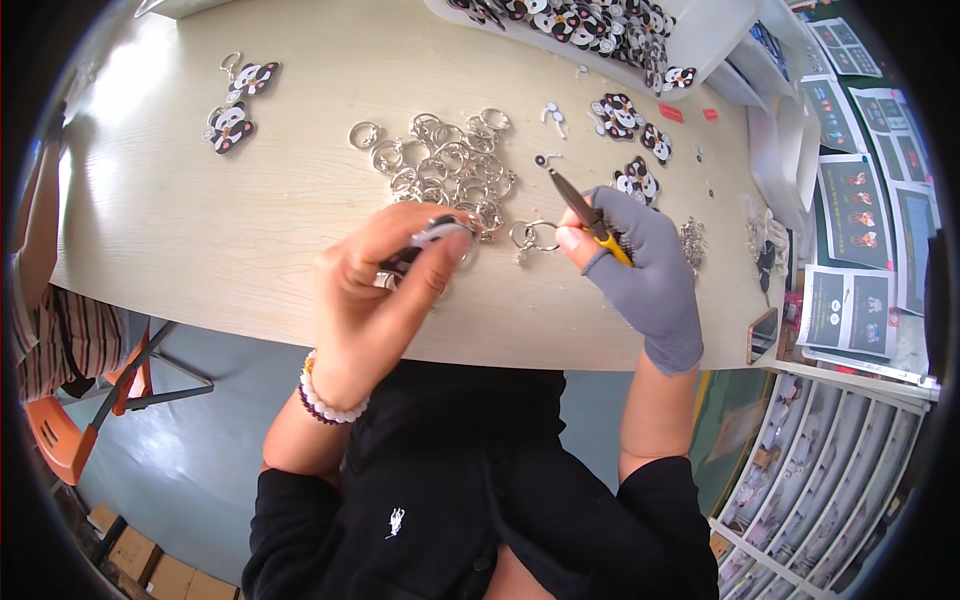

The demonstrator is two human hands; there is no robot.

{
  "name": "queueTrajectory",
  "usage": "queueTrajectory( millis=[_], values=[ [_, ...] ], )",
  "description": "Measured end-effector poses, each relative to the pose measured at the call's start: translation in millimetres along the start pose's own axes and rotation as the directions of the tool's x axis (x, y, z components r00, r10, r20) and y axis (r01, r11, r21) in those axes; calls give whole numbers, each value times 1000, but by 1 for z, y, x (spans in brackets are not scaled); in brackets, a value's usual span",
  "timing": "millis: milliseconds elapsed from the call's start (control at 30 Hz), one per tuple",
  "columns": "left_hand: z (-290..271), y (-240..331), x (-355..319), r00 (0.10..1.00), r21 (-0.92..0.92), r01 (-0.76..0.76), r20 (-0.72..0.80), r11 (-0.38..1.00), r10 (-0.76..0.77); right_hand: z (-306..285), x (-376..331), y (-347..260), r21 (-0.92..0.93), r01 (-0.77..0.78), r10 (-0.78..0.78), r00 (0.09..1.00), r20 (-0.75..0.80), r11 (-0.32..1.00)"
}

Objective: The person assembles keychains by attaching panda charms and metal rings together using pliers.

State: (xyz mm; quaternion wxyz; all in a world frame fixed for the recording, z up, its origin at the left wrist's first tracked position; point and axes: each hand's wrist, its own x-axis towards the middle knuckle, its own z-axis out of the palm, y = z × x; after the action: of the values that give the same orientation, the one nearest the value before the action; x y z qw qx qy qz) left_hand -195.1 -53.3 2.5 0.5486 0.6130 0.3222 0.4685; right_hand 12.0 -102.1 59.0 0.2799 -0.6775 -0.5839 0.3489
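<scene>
My left hand (362, 285) is closed, thumb and fingers pinching a black-and-white flat charm (403, 260) that the hand partly covers. In a grey fingerless glove, my right hand (645, 275) grips pliers (574, 200) with dark jaws and a yellow handle. The jaws point up and to the left, over the table. At that hand's thumb and fingertips, a silver key ring (541, 236) with a short chain is also held. Just beyond the left hand lies a pile of silver key rings (450, 165).
Finished-looking panda keychains (231, 128) lie at the far left. Loose panda charms (637, 180) and small metal fittings (692, 240) are on the right, below a white bin (700, 45) full of charms. A phone (762, 335) rests at the right edge. Another person's arm (40, 220) shows at left.
</scene>
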Motion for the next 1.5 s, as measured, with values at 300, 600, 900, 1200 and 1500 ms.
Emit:
queueTrajectory(
  millis=[300,600,900,1200,1500],
  values=[
    [27,1,-2,982,164,-118,165,979,91,-2,-15,-2,570,131,-56,987,-148,811],
    [31,3,-4,970,205,-183,199,961,142,-7,-20,-7,660,117,-51,992,-119,742],
    [28,7,-5,973,196,-175,181,965,140,-2,-19,-4,650,138,-68,989,-131,747],
    [25,4,-6,926,281,-375,61,883,374,6,-41,27,977,-84,82,994,69,195],
    [32,-3,-10,787,438,-576,68,690,614,19,-66,6,-107,226,-238,964,-116,968]
  ],
)
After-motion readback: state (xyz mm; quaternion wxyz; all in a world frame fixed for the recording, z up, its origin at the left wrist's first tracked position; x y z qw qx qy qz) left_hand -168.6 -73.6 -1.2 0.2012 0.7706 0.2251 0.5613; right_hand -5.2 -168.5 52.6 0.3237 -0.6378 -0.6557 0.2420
